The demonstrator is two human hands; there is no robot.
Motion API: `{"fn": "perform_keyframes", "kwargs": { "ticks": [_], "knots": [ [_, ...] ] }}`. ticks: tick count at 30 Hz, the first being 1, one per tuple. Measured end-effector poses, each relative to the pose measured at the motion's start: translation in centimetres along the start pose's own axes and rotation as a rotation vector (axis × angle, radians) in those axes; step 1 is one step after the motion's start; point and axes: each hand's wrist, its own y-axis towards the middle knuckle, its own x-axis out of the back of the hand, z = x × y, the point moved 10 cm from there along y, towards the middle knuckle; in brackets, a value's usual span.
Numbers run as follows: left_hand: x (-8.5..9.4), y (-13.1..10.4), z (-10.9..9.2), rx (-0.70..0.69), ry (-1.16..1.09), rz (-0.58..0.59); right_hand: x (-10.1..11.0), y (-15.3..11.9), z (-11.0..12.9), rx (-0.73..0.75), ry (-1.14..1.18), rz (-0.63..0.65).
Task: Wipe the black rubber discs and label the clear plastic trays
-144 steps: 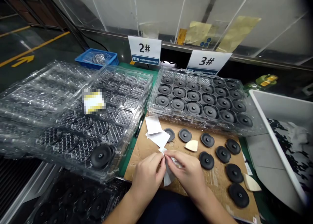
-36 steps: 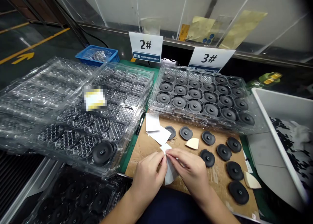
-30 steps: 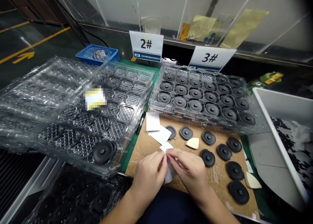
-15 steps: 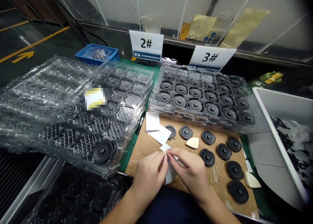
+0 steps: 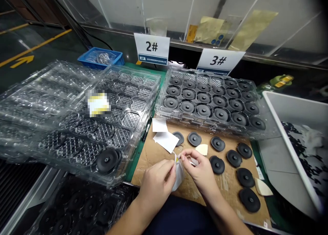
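Observation:
A thin white cloth (image 5: 180, 176) hangs between my two hands near the front of the cardboard. My left hand (image 5: 159, 180) pinches its left side between thumb and fingers. At its upper right edge, my right hand (image 5: 198, 170) pinches the cloth, the thumb and fingertips pressed together. A small yellow bit (image 5: 177, 159) shows at the cloth's top between the fingertips; what it belongs to is hidden. Just beyond lie white paper sheets (image 5: 166, 141) and a cream wedge-shaped sponge (image 5: 202, 149). Several black round discs (image 5: 217, 165) with raised centres lie right of my hands.
A clear tray of black discs (image 5: 204, 110) stands behind the cardboard sheet (image 5: 151, 156). At left is a clear tray (image 5: 123, 136) with one disc (image 5: 107, 159) in its near corner. A second sponge wedge (image 5: 263, 187) lies at right, beside a grey bin (image 5: 289, 135) holding small black parts.
My right hand has moved slightly up and away from the left, drawing the cloth's top edge apart. The yellow bit now shows between the fingertips.

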Motion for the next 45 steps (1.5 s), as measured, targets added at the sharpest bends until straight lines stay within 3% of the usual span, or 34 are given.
{"fn": "perform_keyframes", "kwargs": {
  "ticks": [5,10,14,17,19,25,29,33,37,45],
  "knots": [
    [0.2,0.1,0.3,0.024,-0.092,-0.01,-0.5,0.6,-2.6,-0.174,0.369,-0.017],
    [0.8,0.0,1.0,0.049,-0.168,-0.063,-1.3,0.8,-1.9,-0.16,0.448,0.057],
    [1.1,0.1,1.2,0.045,-0.184,-0.089,-0.9,0.8,-0.3,-0.04,0.354,0.045],
    [1.0,0.2,1.0,0.025,-0.192,-0.085,-0.2,0.5,1.3,0.105,0.143,-0.023],
    [0.7,0.3,0.9,0.021,-0.201,-0.072,0.2,0.4,1.5,0.132,0.124,-0.078],
    [-0.3,0.1,2.4,0.16,-0.376,-0.051,1.0,1.8,-3.3,-0.175,0.821,-0.099],
    [-1.5,-0.2,4.8,0.348,-0.596,-0.054,2.4,2.5,-4.6,-0.249,0.994,-0.056],
    [-2.4,-0.2,6.9,0.437,-0.712,-0.046,2.6,2.0,-5.1,-0.327,1.097,0.005],
    [-2.0,0.1,8.3,0.492,-0.832,-0.132,1.4,1.1,-5.5,-0.397,1.125,0.076],
    [-1.0,1.4,7.5,0.533,-1.114,-0.226,-0.3,0.7,-6.1,-0.445,1.066,0.123]
  ]
}}
